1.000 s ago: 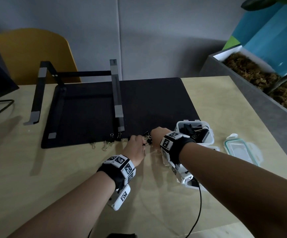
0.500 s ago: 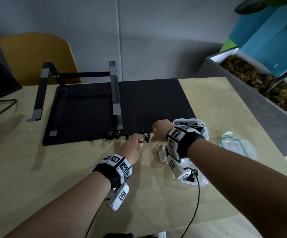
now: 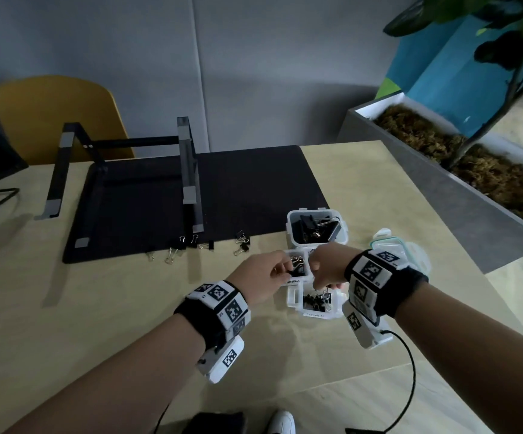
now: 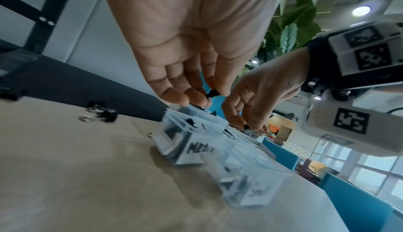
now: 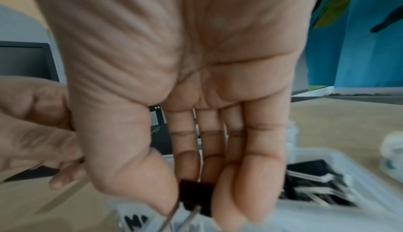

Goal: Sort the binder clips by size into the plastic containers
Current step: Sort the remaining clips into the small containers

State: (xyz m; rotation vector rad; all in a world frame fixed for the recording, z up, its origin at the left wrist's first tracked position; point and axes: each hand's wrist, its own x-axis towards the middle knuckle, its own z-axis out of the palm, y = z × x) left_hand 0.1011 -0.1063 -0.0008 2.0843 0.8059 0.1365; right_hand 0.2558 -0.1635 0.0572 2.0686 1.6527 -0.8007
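Three clear plastic containers stand in a column right of the black mat: the large one [image 3: 291, 228] holds big black clips, the medium one [image 3: 294, 280] labelled "MED" [image 4: 197, 148] sits below it, and the small one [image 3: 293, 300] is nearest. My left hand [image 3: 280, 272] pinches a small black binder clip [image 4: 212, 93] above the medium container's left edge. My right hand [image 3: 319, 285] pinches a black binder clip [image 5: 196, 193] between thumb and fingers, over the gap between the medium and small containers. Several loose clips [image 3: 172, 249] lie along the mat's front edge.
A black laptop stand [image 3: 188, 170] sits on the black mat [image 3: 254, 189]. A container lid [image 3: 410, 245] lies right of my right wrist. A grey planter [image 3: 441, 189] borders the table's right side. A yellow chair [image 3: 50, 114] stands behind the table.
Both hands have moved right and toward me, from the loose clips at the mat's edge to above the containers, each carrying a clip.
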